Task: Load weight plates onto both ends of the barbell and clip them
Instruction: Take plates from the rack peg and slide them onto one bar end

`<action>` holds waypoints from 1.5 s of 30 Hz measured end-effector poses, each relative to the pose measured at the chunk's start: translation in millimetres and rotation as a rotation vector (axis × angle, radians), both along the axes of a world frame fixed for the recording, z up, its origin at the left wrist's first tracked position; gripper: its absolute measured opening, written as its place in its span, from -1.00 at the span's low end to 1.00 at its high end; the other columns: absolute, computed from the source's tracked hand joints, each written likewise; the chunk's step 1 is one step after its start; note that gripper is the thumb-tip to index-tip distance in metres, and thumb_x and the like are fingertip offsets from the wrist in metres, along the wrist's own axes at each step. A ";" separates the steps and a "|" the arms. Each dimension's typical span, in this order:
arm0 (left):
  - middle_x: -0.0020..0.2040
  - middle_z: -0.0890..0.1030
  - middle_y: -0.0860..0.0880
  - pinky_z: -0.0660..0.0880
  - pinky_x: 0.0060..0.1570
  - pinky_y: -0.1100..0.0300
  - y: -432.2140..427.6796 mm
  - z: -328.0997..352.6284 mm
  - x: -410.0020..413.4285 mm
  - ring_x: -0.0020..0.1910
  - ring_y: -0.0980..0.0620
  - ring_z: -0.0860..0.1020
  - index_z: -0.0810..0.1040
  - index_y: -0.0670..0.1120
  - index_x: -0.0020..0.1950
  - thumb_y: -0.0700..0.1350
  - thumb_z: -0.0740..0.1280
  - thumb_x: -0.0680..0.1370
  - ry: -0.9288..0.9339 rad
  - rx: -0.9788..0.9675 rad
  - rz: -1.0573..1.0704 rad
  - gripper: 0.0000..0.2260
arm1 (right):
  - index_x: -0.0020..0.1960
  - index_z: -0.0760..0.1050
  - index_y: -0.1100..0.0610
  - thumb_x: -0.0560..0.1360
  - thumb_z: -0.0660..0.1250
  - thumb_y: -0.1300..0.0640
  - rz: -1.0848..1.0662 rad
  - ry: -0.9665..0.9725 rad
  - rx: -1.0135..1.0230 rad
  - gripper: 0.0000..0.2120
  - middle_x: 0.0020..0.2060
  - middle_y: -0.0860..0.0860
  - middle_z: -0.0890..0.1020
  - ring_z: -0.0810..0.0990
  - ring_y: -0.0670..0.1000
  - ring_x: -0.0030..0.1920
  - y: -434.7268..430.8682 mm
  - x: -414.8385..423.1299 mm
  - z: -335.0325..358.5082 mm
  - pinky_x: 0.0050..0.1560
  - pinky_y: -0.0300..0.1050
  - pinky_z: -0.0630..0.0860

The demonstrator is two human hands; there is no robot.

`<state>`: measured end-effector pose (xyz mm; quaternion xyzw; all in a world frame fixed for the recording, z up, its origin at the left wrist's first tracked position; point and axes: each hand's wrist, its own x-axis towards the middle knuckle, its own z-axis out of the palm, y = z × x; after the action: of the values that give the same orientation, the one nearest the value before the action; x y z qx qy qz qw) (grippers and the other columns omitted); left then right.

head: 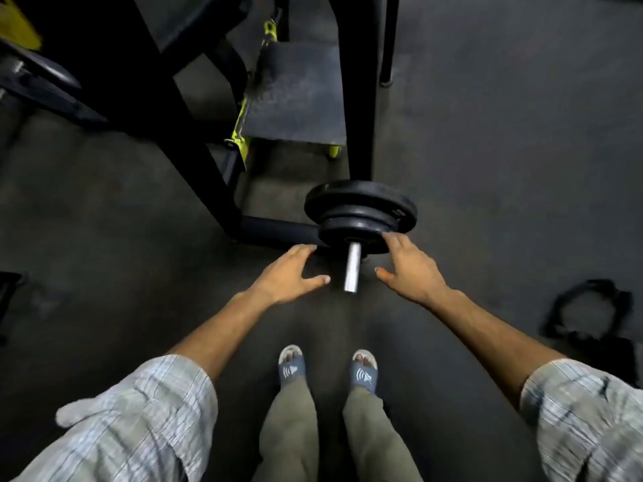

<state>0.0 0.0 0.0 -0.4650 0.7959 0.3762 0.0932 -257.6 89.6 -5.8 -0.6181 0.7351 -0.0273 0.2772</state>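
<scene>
The silver end of the barbell sleeve (352,267) points toward me just above the dark floor. Black weight plates sit stacked on it: a smaller front plate (358,229) and a larger one (360,196) behind. My left hand (290,278) is spread open to the left of the sleeve, fingertips near the front plate's lower left edge. My right hand (409,269) is spread open on the right, fingertips touching the front plate's right rim. No clip shows on the bare sleeve. The rest of the bar is hidden behind the plates.
A black machine frame (195,158) with a grey footplate (295,95) and yellow-green brackets stands just behind the plates. A black looped strap or bag (588,318) lies on the floor at right. My feet in blue slides (328,368) stand below the sleeve.
</scene>
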 end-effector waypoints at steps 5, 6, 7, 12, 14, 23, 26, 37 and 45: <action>0.67 0.11 -0.08 0.09 0.55 0.19 -42.0 -62.1 -30.9 0.64 0.01 0.10 0.03 -0.09 0.68 0.18 0.44 0.53 0.074 0.014 0.094 -0.11 | 0.61 0.16 0.14 0.55 0.43 0.04 -0.197 -0.081 -0.082 -0.26 0.53 0.11 0.28 0.53 0.24 0.36 -22.8 -5.0 -53.4 0.14 0.19 0.59; 0.67 0.11 -0.08 0.11 0.55 0.18 -44.3 -68.2 -36.1 0.64 0.02 0.11 0.02 -0.09 0.68 0.17 0.45 0.53 0.086 0.014 0.102 -0.10 | 0.57 0.20 0.12 0.54 0.44 0.07 -0.228 -0.074 -0.136 -0.30 0.46 0.10 0.32 0.58 0.24 0.26 -22.1 -2.8 -58.3 0.05 0.17 0.60; 0.67 0.13 -0.08 0.14 0.55 0.16 -46.3 -77.2 -40.2 0.63 0.01 0.14 0.03 -0.08 0.67 0.16 0.46 0.52 0.106 0.014 0.113 -0.10 | 0.53 0.23 0.10 0.54 0.44 0.09 -0.254 -0.066 -0.191 -0.34 0.40 0.09 0.36 0.60 0.22 0.20 -21.3 -1.6 -65.6 0.00 0.15 0.61; 0.45 0.41 -0.01 0.50 0.30 -0.04 -57.8 -103.9 -44.1 0.36 -0.04 0.49 0.27 0.00 0.47 0.13 0.50 0.44 0.153 -0.173 0.138 -0.30 | 0.34 0.36 0.13 0.52 0.49 0.14 -0.339 -0.037 -0.334 -0.52 0.21 0.06 0.45 0.53 0.12 0.21 -30.7 -1.7 -90.5 0.02 0.18 0.62; 0.33 0.48 0.01 0.55 0.16 -0.04 -70.5 -107.0 -41.6 0.23 -0.05 0.56 0.33 0.02 0.34 0.12 0.51 0.42 0.135 -0.252 0.058 -0.41 | 0.26 0.41 0.14 0.52 0.48 0.10 -0.325 -0.012 -0.335 -0.60 0.16 0.05 0.47 0.52 0.11 0.18 -35.1 -4.8 -96.1 -0.03 0.16 0.61; 0.14 0.52 -0.10 0.53 0.08 -0.02 -60.9 -94.9 -40.1 0.13 -0.14 0.57 0.56 -0.09 0.19 0.12 0.54 0.41 -0.062 -0.225 -0.350 -0.53 | 0.12 0.39 0.03 0.50 0.45 -0.03 -0.081 -0.073 -0.126 -0.68 0.02 -0.02 0.48 0.55 0.08 0.02 11.7 -8.4 -101.9 -0.15 0.15 0.59; 0.17 0.53 -0.11 0.52 0.13 -0.07 -31.8 -94.7 -31.6 0.18 -0.16 0.52 0.49 -0.09 0.26 0.06 0.51 0.45 -0.139 -0.182 -0.457 -0.53 | 0.08 0.27 -0.04 0.50 0.46 0.00 -0.072 -0.096 -0.005 -0.62 -0.03 -0.03 0.56 0.63 0.13 -0.08 37.2 9.7 -104.8 -0.13 0.12 0.59; -0.01 0.66 -0.06 0.46 -0.12 0.05 50.7 -11.1 55.8 -0.01 -0.15 0.63 0.49 -0.03 0.02 0.02 0.42 0.48 -0.095 -0.102 -0.235 -0.78 | 0.08 0.36 -0.08 0.45 0.45 0.04 0.159 -0.169 0.003 -0.69 -0.05 -0.04 0.67 0.67 0.13 -0.04 65.2 59.8 -42.2 -0.18 -0.09 0.37; -0.15 0.59 0.14 0.54 -0.16 0.07 134.0 130.6 201.0 -0.18 0.13 0.59 0.50 0.07 0.00 -0.04 0.42 0.43 0.131 -0.185 0.158 -0.81 | 0.01 0.49 -0.07 0.38 0.44 0.15 0.260 -0.434 -0.135 -0.74 -0.16 -0.17 0.60 0.64 0.01 -0.11 80.7 176.9 116.4 -0.12 0.06 0.55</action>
<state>201.0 134.0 130.6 -0.5071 0.7927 0.3369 -0.0324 -80.7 170.3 110.7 -0.7042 0.5694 -0.1722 0.3876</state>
